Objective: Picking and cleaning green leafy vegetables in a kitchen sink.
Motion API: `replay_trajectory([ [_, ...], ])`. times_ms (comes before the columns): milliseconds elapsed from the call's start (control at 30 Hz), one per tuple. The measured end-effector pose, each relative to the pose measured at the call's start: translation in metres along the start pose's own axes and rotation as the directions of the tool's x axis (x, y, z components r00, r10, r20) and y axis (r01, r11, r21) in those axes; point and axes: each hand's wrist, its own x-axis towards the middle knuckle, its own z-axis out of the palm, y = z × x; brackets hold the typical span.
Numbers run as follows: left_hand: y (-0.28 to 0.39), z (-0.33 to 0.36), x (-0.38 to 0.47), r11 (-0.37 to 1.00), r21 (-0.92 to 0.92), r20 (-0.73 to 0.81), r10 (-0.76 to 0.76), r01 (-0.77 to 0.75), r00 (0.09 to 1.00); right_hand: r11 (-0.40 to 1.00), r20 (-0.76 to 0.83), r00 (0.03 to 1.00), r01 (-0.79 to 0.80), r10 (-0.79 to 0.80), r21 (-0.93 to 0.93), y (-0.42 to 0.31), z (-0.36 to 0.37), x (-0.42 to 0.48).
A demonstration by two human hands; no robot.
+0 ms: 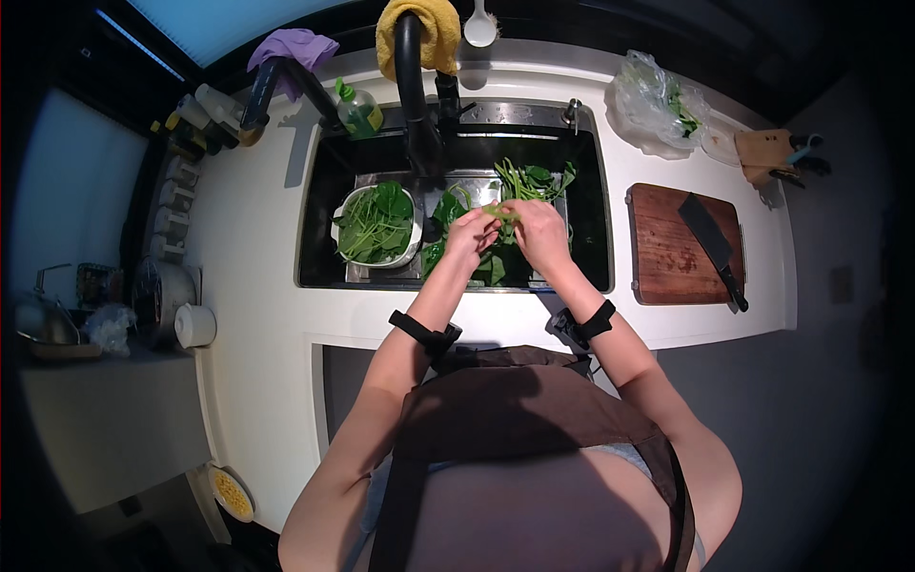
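Observation:
Over the black sink, my left hand and my right hand are close together. Between their fingertips they pinch a pale green vegetable stem. Leafy greens lie below and around them on a metal tray in the sink, partly hidden by my hands. A bunch of cut-looking stems rests just beyond my right hand. Left of my left hand stands a white basin heaped with leafy greens and thin stems.
A black faucet draped with a yellow towel rises behind the sink. On the right lie a wooden cutting board and a cleaver, near a knife block and a plastic bag of greens. A green soap bottle stands back left.

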Motion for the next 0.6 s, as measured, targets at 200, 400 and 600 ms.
replay_trajectory([
  [200, 0.024, -0.022, 0.001, 0.936, -0.331, -0.241, 0.04, -0.121, 0.97, 0.882, -0.014, 0.909, -0.399, 0.416, 0.251, 0.014, -0.014, -0.005],
  [400, 0.054, -0.063, -0.013, 0.738, -0.622, -0.369, 0.016, -0.26, 0.929, 0.238, 0.165, 0.651, -0.484, 0.741, 0.842, 0.065, -0.027, -0.008],
  [600, 0.057, -0.072, -0.019, 0.674, -0.694, -0.347, -0.006, -0.253, 0.938, -0.367, 0.287, 0.582, 0.02, 0.76, 0.93, 0.117, -0.033, -0.015],
])
